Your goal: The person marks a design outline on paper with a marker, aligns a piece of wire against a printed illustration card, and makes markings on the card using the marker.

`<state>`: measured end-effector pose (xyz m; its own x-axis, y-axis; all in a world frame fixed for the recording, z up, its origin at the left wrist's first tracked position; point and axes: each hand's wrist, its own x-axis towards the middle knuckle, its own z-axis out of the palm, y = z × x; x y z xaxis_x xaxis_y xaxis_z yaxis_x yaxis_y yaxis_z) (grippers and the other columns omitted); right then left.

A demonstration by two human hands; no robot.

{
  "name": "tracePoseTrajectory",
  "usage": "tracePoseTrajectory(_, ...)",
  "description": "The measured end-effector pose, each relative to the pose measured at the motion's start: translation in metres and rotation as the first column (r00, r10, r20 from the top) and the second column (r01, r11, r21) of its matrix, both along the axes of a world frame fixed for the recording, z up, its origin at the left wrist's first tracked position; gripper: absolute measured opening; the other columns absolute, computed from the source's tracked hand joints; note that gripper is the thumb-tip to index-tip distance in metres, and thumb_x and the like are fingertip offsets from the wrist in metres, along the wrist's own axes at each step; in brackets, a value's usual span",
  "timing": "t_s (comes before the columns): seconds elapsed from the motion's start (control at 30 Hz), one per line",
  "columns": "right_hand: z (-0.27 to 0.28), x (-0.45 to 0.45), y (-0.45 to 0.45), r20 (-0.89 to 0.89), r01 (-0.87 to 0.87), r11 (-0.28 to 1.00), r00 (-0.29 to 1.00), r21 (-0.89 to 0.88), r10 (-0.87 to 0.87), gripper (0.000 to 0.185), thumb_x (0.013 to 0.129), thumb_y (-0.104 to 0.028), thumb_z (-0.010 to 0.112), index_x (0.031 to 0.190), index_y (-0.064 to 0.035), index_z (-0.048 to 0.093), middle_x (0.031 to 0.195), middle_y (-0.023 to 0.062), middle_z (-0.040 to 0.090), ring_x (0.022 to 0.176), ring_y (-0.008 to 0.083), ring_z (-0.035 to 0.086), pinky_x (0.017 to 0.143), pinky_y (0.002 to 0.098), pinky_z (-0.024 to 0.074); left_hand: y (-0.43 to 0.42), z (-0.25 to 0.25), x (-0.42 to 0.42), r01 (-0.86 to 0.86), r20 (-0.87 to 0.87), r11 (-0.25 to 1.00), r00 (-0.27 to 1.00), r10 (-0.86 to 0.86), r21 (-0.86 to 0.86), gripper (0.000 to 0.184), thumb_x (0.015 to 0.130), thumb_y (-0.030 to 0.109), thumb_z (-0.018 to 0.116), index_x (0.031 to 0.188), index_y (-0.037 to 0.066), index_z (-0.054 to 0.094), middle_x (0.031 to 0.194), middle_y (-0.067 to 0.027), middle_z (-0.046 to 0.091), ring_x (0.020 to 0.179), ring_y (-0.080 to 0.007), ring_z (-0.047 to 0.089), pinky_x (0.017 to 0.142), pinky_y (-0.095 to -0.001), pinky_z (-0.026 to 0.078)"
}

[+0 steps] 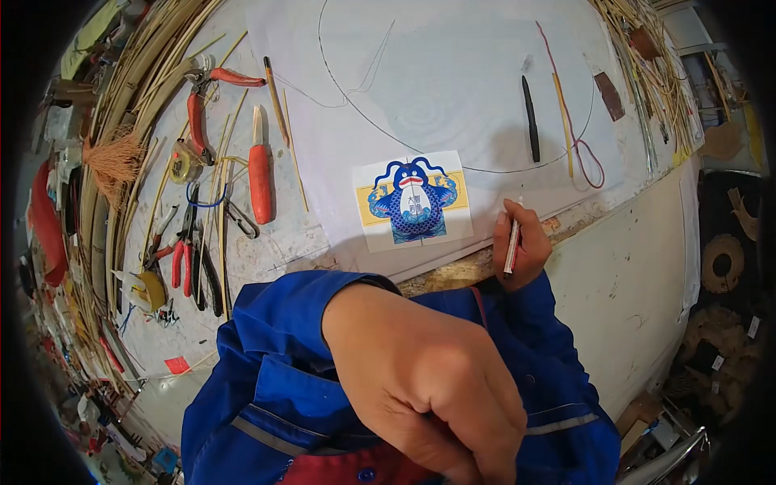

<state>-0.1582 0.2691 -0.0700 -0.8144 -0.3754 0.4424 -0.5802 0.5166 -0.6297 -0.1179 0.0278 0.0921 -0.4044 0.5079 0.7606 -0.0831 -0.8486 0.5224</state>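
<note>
Close to the camera, my left hand (428, 380) is raised in front of my chest, back of the hand up. Its fingers curl together and downward; the tips are hidden, so anything between them cannot be made out. My right hand (524, 246) is at the worktable's near edge, closed around a slim white and red marker pen (512, 247). Left of that hand, a printed picture of a blue fish-like figure (413, 198) lies on a large white sheet (453, 89). A black pen (529, 119) lies on the sheet beyond my right hand.
Left on the table are red-handled cutters (196, 121), an orange-handled knife (259, 182), pliers (184, 259) and a tape roll (179, 166). Bamboo strips (121, 162) line the left edge. A thin curved wire (380, 132) and a dark red cord (578, 141) lie across the sheet.
</note>
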Motion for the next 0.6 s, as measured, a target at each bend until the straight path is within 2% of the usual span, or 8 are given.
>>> tracePoseTrajectory(0.17, 0.001, -0.001, 0.0, -0.012, -0.006, 1.0, 1.0, 0.005, 0.006, 0.022, 0.102, 0.001, 0.071, 0.124, 0.0026, 0.073, 0.09, 0.0129, 0.07, 0.073, 0.0201, 0.068, 0.069, 0.0319, 0.0558, 0.017, 0.002, 0.036, 0.031, 0.258, 0.991, 0.964, -0.063, 0.127, 0.042, 0.109, 0.016, 0.072, 0.138, -0.015, 0.069, 0.124, -0.0285, 0.075, 0.105, -0.0418, 0.077, 0.083, -0.0412, 0.064)
tracePoseTrajectory(0.3, 0.002, 0.0, -0.002, -0.003, -0.003, 1.0, 1.0, -0.004, 0.003, 0.022, 0.102, 0.0, 0.071, 0.123, 0.0026, 0.073, 0.091, 0.0134, 0.07, 0.073, 0.0208, 0.068, 0.07, 0.0324, 0.0563, 0.014, 0.007, 0.027, 0.054, 0.234, 0.983, 0.968, -0.095, 0.176, 0.059, 0.106, 0.023, 0.077, 0.146, -0.016, 0.061, 0.135, -0.03, 0.07, 0.112, -0.0437, 0.075, 0.086, -0.0423, 0.065)
tracePoseTrajectory(0.37, 0.003, 0.001, -0.002, 0.004, 0.005, 1.0, 1.0, -0.004, -0.005, 0.022, 0.102, 0.0, 0.071, 0.123, 0.0026, 0.073, 0.091, 0.0135, 0.071, 0.074, 0.0209, 0.069, 0.07, 0.0324, 0.0564, -0.001, 0.007, 0.002, -0.045, -0.063, 0.994, 0.997, 0.051, 0.098, 0.077, 0.097, 0.034, 0.085, 0.149, -0.016, 0.058, 0.139, -0.0296, 0.068, 0.112, -0.0435, 0.075, 0.087, -0.0426, 0.065)
tracePoseTrajectory(0.43, 0.004, 0.002, -0.003, 0.017, 0.014, 1.0, 1.0, -0.006, -0.014, 0.021, 0.102, 0.0, 0.071, 0.123, 0.0025, 0.073, 0.091, 0.0136, 0.071, 0.074, 0.021, 0.069, 0.07, 0.0324, 0.0567, -0.005, 0.008, 0.0, -0.104, -0.214, 0.992, 0.97, 0.117, 0.071, 0.086, 0.093, 0.039, 0.089, 0.151, -0.016, 0.056, 0.141, -0.0294, 0.067, 0.113, -0.0435, 0.075, 0.088, -0.0428, 0.065)
tracePoseTrajectory(0.5, 0.003, 0.001, -0.003, 0.011, 0.015, 1.0, 1.0, 0.001, -0.015, 0.021, 0.102, 0.001, 0.071, 0.123, 0.0025, 0.073, 0.092, 0.0137, 0.071, 0.075, 0.0211, 0.069, 0.07, 0.0323, 0.0568, -0.001, 0.013, 0.017, -0.035, -0.063, 0.999, 0.997, 0.036, 0.013, 0.101, 0.084, 0.049, 0.094, 0.152, -0.014, 0.055, 0.141, -0.0292, 0.067, 0.113, -0.043, 0.075, 0.088, -0.0434, 0.066)
tracePoseTrajectory(0.57, 0.003, 0.001, -0.002, 0.0, 0.016, 1.0, 1.0, 0.014, -0.016, 0.022, 0.102, 0.001, 0.071, 0.123, 0.0025, 0.074, 0.092, 0.0138, 0.071, 0.075, 0.0213, 0.069, 0.071, 0.0323, 0.057, -0.004, 0.015, 0.018, 0.001, 0.019, 1.0, 1.0, -0.001, -0.01, 0.109, 0.08, 0.054, 0.097, 0.153, -0.014, 0.054, 0.14, -0.0291, 0.067, 0.112, -0.0427, 0.075, 0.088, -0.0437, 0.066)
tracePoseTrajectory(0.6, 0.003, 0.001, -0.002, 0.003, 0.014, 1.0, 1.0, 0.016, -0.014, 0.022, 0.102, 0.001, 0.071, 0.123, 0.0025, 0.074, 0.092, 0.0138, 0.071, 0.075, 0.0213, 0.069, 0.071, 0.0323, 0.057, -0.008, 0.017, 0.014, 0.025, -0.013, 0.998, 1.0, -0.026, -0.056, 0.11, 0.079, 0.055, 0.097, 0.153, -0.013, 0.053, 0.141, -0.0293, 0.067, 0.112, -0.0426, 0.075, 0.088, -0.0436, 0.066)
